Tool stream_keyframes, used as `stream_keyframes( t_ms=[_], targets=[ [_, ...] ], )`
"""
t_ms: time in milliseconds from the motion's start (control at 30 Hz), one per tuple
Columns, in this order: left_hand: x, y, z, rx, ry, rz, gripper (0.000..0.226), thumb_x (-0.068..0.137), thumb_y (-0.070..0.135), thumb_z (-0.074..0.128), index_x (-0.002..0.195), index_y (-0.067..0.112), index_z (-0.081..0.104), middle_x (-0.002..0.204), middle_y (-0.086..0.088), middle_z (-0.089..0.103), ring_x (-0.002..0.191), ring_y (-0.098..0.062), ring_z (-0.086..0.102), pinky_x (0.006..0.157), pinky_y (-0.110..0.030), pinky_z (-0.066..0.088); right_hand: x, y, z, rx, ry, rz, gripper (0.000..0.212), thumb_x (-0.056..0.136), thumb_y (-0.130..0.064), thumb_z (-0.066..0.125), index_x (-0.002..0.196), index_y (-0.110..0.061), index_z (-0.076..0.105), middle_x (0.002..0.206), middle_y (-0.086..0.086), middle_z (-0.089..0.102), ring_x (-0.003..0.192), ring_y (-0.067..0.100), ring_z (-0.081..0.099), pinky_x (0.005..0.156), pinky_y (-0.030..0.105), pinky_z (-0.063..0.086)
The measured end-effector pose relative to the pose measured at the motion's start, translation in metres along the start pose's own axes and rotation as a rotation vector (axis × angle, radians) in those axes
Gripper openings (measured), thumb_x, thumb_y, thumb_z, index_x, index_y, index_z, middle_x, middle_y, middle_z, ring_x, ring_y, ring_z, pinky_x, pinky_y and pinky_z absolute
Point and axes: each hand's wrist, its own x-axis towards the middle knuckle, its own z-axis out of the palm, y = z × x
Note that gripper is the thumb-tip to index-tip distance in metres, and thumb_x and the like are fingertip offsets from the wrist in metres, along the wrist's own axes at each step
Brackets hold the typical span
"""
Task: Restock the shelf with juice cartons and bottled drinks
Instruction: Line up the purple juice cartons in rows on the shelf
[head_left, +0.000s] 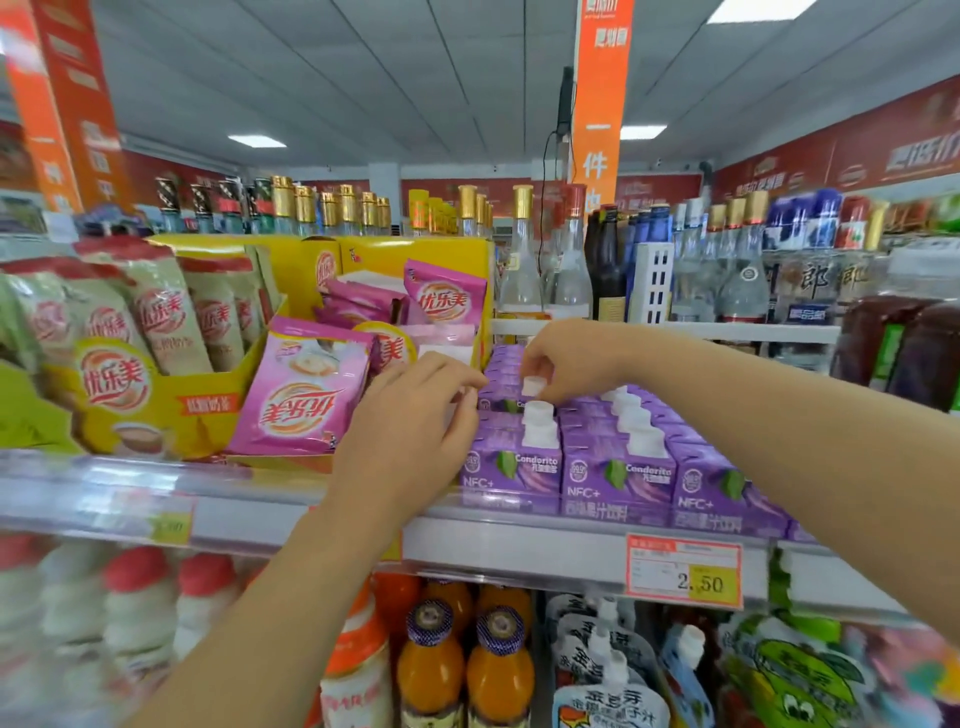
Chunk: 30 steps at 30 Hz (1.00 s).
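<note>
Centre frame: purple cartons (618, 467) stand in rows on the shelf (519, 545), left hand (415, 415) gripping the side and right hand (566, 364) pinching the cap (534, 385) of a second-row carton (498, 401); cartons look nearly done, bottled drinks apparently still to come.

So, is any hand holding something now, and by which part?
The right hand pinches a second-row purple carton by its white cap. The left hand touches the front carton at its side; a grip cannot be told.
</note>
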Motion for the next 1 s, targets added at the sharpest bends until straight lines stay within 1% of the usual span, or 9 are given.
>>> stream_keyframes(
  t_ms=[100, 233, 400, 533, 633, 733, 800, 933, 1000],
  targets=[
    [-0.001, -0.001, -0.001, -0.017, 0.009, 0.008, 0.032, 0.088, 0.028, 0.038, 0.099, 0.015, 0.066, 0.096, 0.003, 0.064, 0.089, -0.015, 0.058, 0.084, -0.037, 0.049, 0.003, -0.002, 0.003, -0.034, 0.021, 0.008, 0.035, 0.088, -0.026, 0.065, 0.114, -0.003, 0.062, 0.111, 0.01, 0.064, 0.098, 0.025, 0.058, 0.087, 0.033, 0.047],
    [-0.001, 0.0, -0.001, -0.018, 0.009, 0.008, 0.031, 0.088, 0.028, 0.039, 0.098, 0.017, 0.066, 0.096, 0.005, 0.064, 0.088, -0.009, 0.052, 0.083, -0.031, 0.044, -0.002, -0.005, -0.002, -0.047, 0.06, -0.012, 0.031, 0.085, -0.027, 0.068, 0.107, -0.007, 0.062, 0.098, 0.005, 0.06, 0.085, 0.018, 0.051, 0.076, 0.027, 0.042],
    [-0.001, 0.002, -0.003, -0.017, -0.002, -0.018, 0.025, 0.087, 0.023, 0.046, 0.1, 0.018, 0.067, 0.098, 0.005, 0.063, 0.087, -0.014, 0.058, 0.081, -0.033, 0.044, -0.02, 0.001, -0.014, 0.105, 0.316, 0.022, 0.034, 0.078, -0.025, 0.074, 0.104, -0.008, 0.059, 0.1, 0.007, 0.062, 0.085, 0.022, 0.058, 0.076, 0.033, 0.049],
    [-0.002, 0.006, -0.005, -0.02, 0.0, -0.051, 0.027, 0.087, 0.026, 0.047, 0.103, 0.02, 0.068, 0.101, 0.005, 0.066, 0.089, -0.02, 0.062, 0.081, -0.034, 0.045, -0.055, 0.002, -0.026, 0.236, 0.562, -0.026, 0.023, 0.08, -0.015, 0.071, 0.097, -0.016, 0.055, 0.095, -0.003, 0.058, 0.083, 0.014, 0.058, 0.066, 0.008, 0.044],
    [-0.004, 0.017, -0.008, -0.13, 0.051, -0.11, 0.034, 0.088, 0.028, 0.047, 0.116, 0.02, 0.063, 0.106, 0.007, 0.065, 0.095, -0.017, 0.061, 0.083, -0.034, 0.047, -0.085, -0.004, -0.02, 0.29, 0.66, -0.048, 0.023, 0.082, -0.013, 0.068, 0.1, -0.018, 0.055, 0.093, -0.007, 0.059, 0.082, 0.008, 0.057, 0.072, 0.016, 0.049],
    [-0.009, 0.044, -0.013, -0.433, 0.13, -0.211, 0.031, 0.093, 0.024, 0.053, 0.124, 0.027, 0.053, 0.106, 0.017, 0.059, 0.097, 0.002, 0.056, 0.082, -0.015, 0.043, -0.118, -0.01, -0.007, 0.27, 0.719, -0.095, 0.027, 0.082, -0.014, 0.066, 0.108, -0.018, 0.057, 0.098, -0.007, 0.062, 0.086, 0.007, 0.057, 0.08, 0.023, 0.049],
    [-0.016, 0.063, -0.015, -0.56, 0.15, -0.198, 0.033, 0.092, 0.024, 0.053, 0.124, 0.031, 0.047, 0.112, 0.018, 0.055, 0.104, 0.006, 0.053, 0.083, -0.005, 0.04, -0.137, -0.015, 0.003, 0.241, 0.733, -0.118, 0.033, 0.083, -0.016, 0.067, 0.115, -0.018, 0.059, 0.105, -0.007, 0.063, 0.091, 0.006, 0.055, 0.082, 0.022, 0.047],
    [-0.036, 0.088, -0.01, -0.624, 0.111, -0.089, 0.04, 0.089, 0.025, 0.057, 0.125, 0.033, 0.044, 0.119, 0.01, 0.055, 0.111, 0.002, 0.052, 0.093, -0.013, 0.041, -0.166, -0.024, 0.018, 0.249, 0.759, -0.168, 0.04, 0.082, -0.021, 0.065, 0.121, -0.015, 0.059, 0.108, -0.005, 0.062, 0.093, 0.0, 0.05, 0.084, 0.011, 0.041],
    [-0.047, 0.095, -0.009, -0.629, 0.1, -0.069, 0.037, 0.088, 0.029, 0.058, 0.123, 0.035, 0.047, 0.119, 0.008, 0.055, 0.112, -0.004, 0.054, 0.095, -0.023, 0.045, -0.18, -0.028, 0.025, 0.304, 0.753, -0.178, 0.041, 0.081, -0.023, 0.063, 0.122, -0.017, 0.058, 0.107, -0.016, 0.058, 0.092, -0.007, 0.05, 0.085, 0.004, 0.037]
  ],
)
